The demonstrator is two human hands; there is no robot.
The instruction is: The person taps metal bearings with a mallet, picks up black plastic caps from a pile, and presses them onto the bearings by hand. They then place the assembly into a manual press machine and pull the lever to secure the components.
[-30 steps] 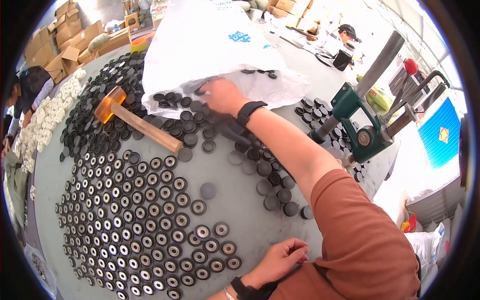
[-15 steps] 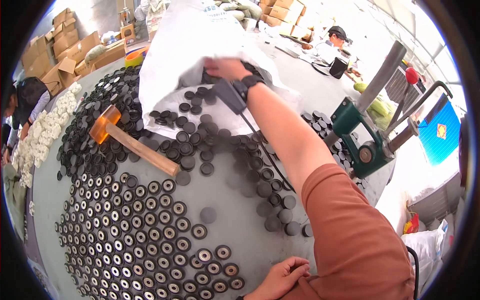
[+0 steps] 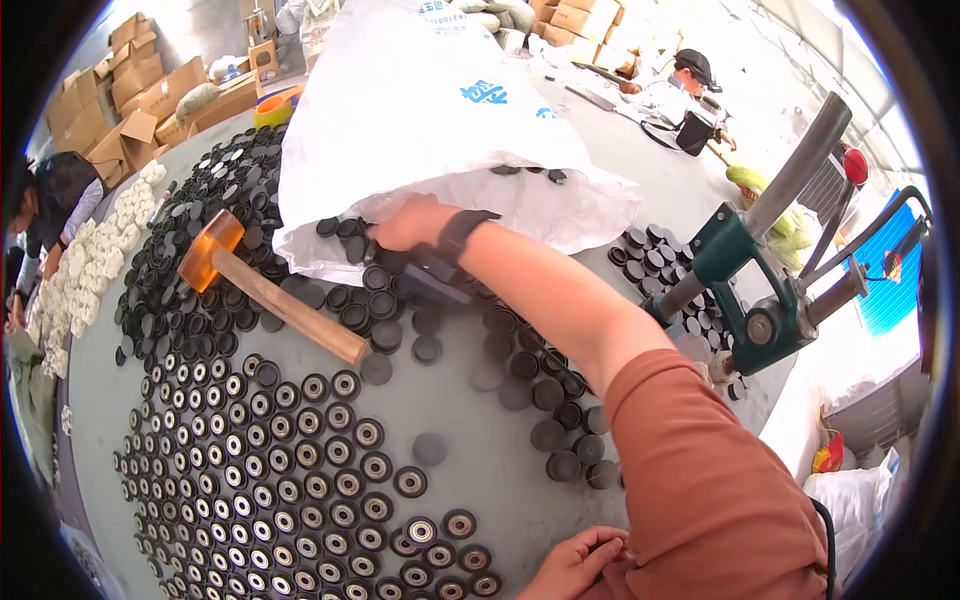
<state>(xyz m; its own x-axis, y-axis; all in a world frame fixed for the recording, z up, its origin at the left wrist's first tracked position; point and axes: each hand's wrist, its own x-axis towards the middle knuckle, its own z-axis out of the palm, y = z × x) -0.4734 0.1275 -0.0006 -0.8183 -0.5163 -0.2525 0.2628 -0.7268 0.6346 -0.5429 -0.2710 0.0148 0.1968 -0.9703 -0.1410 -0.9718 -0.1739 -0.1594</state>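
Note:
My right hand (image 3: 405, 224) is at the mouth of a white woven sack (image 3: 420, 110), against round black plastic caps (image 3: 350, 238) at its lip. Its fingers are blurred and partly hidden. A black strap with a dark box-shaped device (image 3: 437, 278) is on that wrist. My left hand (image 3: 575, 568) rests low at the front edge of view, beside my brown sleeve, its fingers curled; whatever they hold, if anything, is hidden. More black caps (image 3: 548, 395) lie loose below the sack. Rows of black discs with metal bearings in their centres (image 3: 290, 490) cover the table's front left.
A mallet with an amber head (image 3: 212, 250) and wooden handle lies across the caps. At right stands a green hand press (image 3: 745, 290). White parts (image 3: 95, 250) are heaped far left, near a co-worker (image 3: 65, 200). Another person (image 3: 685, 90) sits at the far right.
My right hand has come back toward me and left, from inside the sack to its lip. The sack's mouth has dropped and spread nearer. My left hand has barely moved.

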